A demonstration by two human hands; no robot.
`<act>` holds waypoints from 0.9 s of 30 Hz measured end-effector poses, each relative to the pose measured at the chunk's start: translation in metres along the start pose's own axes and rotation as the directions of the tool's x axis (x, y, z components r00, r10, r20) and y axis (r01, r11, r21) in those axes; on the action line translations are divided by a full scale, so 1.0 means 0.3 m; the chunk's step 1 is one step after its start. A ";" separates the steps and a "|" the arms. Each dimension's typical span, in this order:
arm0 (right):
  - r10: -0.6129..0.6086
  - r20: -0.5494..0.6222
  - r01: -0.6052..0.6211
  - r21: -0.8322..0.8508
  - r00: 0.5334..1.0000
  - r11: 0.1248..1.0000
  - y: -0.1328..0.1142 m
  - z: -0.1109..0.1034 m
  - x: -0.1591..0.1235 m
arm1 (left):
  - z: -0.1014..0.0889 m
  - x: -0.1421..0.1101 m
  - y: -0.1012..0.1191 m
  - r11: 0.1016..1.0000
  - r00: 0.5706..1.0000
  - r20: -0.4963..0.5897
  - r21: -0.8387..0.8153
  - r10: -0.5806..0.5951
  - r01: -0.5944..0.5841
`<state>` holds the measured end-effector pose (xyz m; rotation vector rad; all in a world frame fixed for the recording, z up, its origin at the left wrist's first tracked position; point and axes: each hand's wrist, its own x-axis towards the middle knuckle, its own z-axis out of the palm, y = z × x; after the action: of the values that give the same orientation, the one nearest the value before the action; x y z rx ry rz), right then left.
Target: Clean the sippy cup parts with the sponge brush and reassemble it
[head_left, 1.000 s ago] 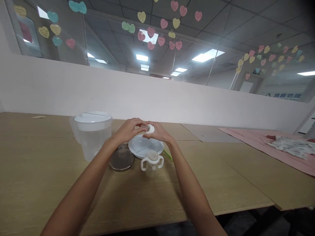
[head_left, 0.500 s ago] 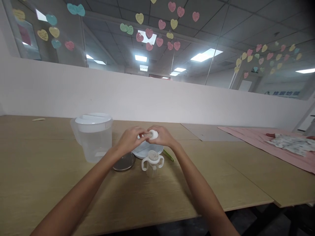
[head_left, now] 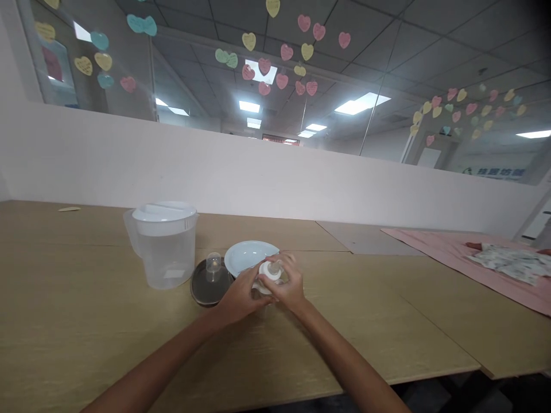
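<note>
A baby bottle is in front of me, mostly covered by my fingers. On its top sits a white collar with a clear nipple [head_left: 272, 269]. My left hand [head_left: 241, 295] is closed around the bottle from the left, just below the collar. From the right, my right hand [head_left: 293, 287] grips the collar with thumb and fingers. A clear dome cap [head_left: 214, 268] stands on a dark round tray [head_left: 204, 293] left of my hands. Behind the hands lies a pale blue-white dish [head_left: 241, 250], its near side partly hidden.
A clear lidded pitcher [head_left: 167, 258] of water stands at the left. On the right, a pink cloth [head_left: 434, 252] bears a doll-like figure in patterned clothing [head_left: 512, 258]. A white wall [head_left: 258, 178] closes off the table's back.
Both hands have come down and nearer, bringing the nipple collar to the top of the bottle. The clear dome cap now shows on the dark tray. The green tool is hidden.
</note>
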<state>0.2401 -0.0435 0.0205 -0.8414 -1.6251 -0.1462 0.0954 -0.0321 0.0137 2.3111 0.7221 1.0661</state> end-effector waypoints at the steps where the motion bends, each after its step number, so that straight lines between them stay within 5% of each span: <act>1: -0.016 0.014 0.016 -0.005 1.000 1.000 -0.005 0.009 -0.005 | 0.000 0.000 0.000 0.999 1.000 0.001 -0.032 0.006 -0.006; 8: 0.043 0.089 -0.038 -0.060 0.995 0.997 0.024 0.030 -0.029 | -0.003 -0.037 -0.034 0.996 0.991 -0.095 -0.020 -0.094 0.092; 22: 0.015 0.113 -0.019 0.035 0.994 0.999 0.058 0.037 -0.079 | 0.045 -0.082 -0.051 0.993 0.974 -0.223 0.119 0.050 -0.024; 27: 0.097 0.193 -0.138 0.214 0.976 0.967 0.053 0.036 -0.080 | 0.049 -0.087 -0.057 0.987 0.969 -0.230 0.149 0.089 -0.055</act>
<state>0.2406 -0.0367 -0.0096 -0.7895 -1.7178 0.2030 0.0882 -0.0393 -0.0192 2.3689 0.8330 1.3817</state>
